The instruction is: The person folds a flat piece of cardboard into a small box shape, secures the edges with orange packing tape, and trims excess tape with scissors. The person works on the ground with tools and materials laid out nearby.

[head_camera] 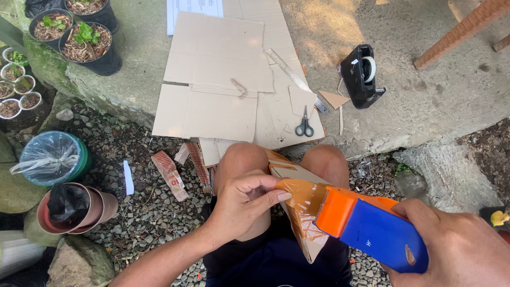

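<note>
Two hands engaged: right hand [459, 247] clenched around tape dispenser [372, 226]; left hand [241, 199] pinching brown tape [303, 194] onto cardboard piece [295, 172] beside it.

Bright daylight fills the view, soft and even near the hands. Beyond the grip, the concrete floor [425, 95] shows pale sunny patches and blurry shade. The brown tape [303, 204] at the fingertips has a glossy glare. The picture is sharp in the middle; the right hand [457, 250] looks large and stretched at the edge.
</note>
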